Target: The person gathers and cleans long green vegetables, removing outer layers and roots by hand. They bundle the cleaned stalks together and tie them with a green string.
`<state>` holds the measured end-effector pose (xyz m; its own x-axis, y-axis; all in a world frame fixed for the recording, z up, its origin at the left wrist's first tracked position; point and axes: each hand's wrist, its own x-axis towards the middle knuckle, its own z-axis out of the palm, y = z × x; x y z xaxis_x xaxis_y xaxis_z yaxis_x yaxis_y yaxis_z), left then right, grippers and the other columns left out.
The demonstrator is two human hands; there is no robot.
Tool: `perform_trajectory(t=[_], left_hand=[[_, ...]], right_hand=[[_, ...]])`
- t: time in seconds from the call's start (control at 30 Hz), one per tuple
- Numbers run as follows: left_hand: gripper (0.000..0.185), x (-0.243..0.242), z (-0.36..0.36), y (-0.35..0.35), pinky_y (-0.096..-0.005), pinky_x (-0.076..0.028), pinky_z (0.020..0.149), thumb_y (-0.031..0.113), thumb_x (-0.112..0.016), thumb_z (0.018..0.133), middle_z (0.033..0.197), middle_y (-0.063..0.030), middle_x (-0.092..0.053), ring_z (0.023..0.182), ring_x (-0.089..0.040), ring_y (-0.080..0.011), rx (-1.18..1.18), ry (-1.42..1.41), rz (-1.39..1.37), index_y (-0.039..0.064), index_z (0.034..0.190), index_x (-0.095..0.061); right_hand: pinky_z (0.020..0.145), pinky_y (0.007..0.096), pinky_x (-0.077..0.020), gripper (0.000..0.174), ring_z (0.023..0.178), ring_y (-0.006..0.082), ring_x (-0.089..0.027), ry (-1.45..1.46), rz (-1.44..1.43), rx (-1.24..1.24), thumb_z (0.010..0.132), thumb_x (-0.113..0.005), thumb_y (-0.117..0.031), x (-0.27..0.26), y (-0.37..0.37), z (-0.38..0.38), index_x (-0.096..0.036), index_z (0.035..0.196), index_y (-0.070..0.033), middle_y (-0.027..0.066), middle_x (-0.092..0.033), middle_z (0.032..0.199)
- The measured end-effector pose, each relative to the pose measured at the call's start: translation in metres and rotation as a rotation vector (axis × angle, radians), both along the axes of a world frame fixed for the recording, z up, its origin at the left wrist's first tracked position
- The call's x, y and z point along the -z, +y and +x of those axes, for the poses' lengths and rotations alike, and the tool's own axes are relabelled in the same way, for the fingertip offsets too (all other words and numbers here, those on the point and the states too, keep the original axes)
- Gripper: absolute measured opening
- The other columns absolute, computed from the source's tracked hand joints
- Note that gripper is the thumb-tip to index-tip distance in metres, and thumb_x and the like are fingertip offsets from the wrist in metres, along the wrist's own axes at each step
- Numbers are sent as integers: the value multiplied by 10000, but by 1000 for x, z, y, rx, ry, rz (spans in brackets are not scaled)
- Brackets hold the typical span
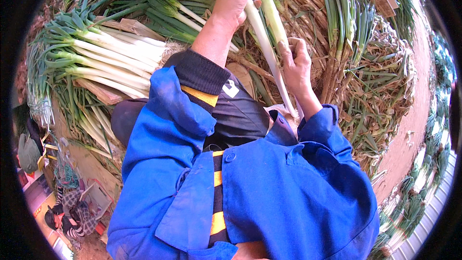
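My left hand [231, 5] grips a long leek [262, 36] around its green upper shank. Its white lower end slants down past my lap, with the roots near my right cuff. Beside it runs a wider, pale green leek stalk or peeled outer sheath [271, 11]; I cannot tell which. The left thumb reaches across to this piece near its top. My right hand [297, 59] pinches its lower end between thumb and fingers. Where the fingers wrap around, parts of both pieces are hidden.
Cleaned white leeks [119, 59] lie in a row at my left. Uncleaned leeks [335, 32] and a heap of stripped leaves [379, 83] lie ahead and right. Tied bundles [408, 209] line the far right. Another person [70, 213] is at lower left.
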<state>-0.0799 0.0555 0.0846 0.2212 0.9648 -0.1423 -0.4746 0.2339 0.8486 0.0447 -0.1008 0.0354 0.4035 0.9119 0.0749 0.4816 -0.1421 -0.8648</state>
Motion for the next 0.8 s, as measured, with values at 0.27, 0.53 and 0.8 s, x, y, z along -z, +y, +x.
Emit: perform_trajectory(t=[0.27, 0.53, 0.8], left_hand=[[171, 6, -1, -1, -315, -491, 444, 57, -685, 761, 753, -129, -617, 537, -563, -170, 300, -104, -42, -52, 868, -608], [204, 7, 0, -6, -200, -442, 480, 23, -610, 811, 814, -175, -633, 675, -631, -194, 257, -73, 40, -69, 981, -544], [227, 1, -4, -9, -190, -437, 508, 54, -610, 818, 834, -196, -632, 633, -594, -157, 351, -201, 151, -72, 995, -542]], right_hand=[[577, 340, -443, 238, 608, 242, -548, -32, 12, -29, 953, -491, -248, -16, -6, -3, -561, 971, -21, 136, -552, 666], [578, 383, -430, 363, 570, 280, -529, -66, -44, -44, 962, -443, -376, -20, 1, -4, -550, 921, -32, 179, -521, 619], [490, 251, -381, 505, 548, 78, -488, 319, 0, -178, 969, -410, -429, -27, 10, 1, -609, 798, 2, 1, -563, 636]])
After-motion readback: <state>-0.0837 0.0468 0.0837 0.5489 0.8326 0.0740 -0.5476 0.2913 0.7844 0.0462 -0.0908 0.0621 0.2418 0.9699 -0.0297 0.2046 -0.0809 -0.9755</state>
